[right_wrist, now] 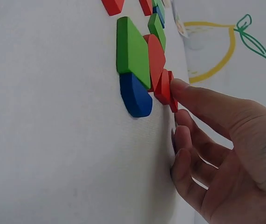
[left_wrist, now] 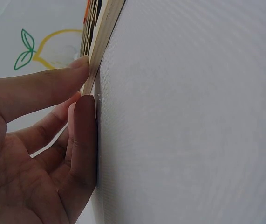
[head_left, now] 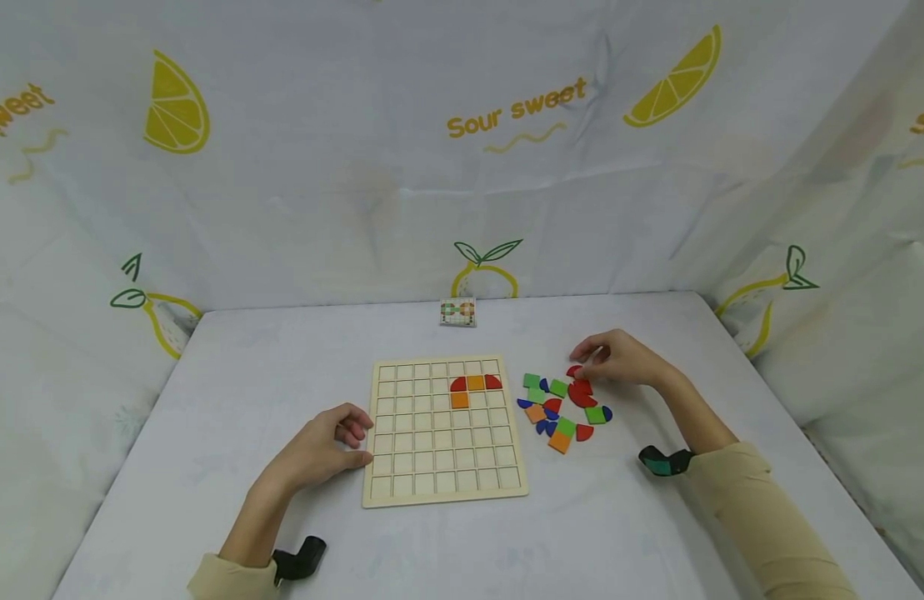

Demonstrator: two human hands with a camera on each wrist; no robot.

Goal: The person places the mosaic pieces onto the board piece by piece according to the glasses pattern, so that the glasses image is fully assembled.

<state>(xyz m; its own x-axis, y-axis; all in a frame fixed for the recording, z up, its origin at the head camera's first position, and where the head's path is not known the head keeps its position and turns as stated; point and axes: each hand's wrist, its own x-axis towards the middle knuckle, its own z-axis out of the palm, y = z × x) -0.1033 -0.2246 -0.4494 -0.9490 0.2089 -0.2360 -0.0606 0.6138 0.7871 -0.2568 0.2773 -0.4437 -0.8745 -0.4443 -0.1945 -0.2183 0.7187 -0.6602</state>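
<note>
Along the left edge of a pale wooden grid board, my left hand rests its thumb and fingertips with the fingers loosely bent. The left wrist view shows the thumb against the board's rim. On the board sit two red quarter-circles and two orange squares. My right hand is at the far side of the loose pieces, pinching a red piece between thumb and finger. That piece is partly covered, so its full shape is unclear. A red half-circle lies close by.
Several loose green, blue, red and orange pieces lie just right of the board, some touching or overlapping. A small printed pattern card is at the table's back edge. White cloth with lemon prints surrounds the table.
</note>
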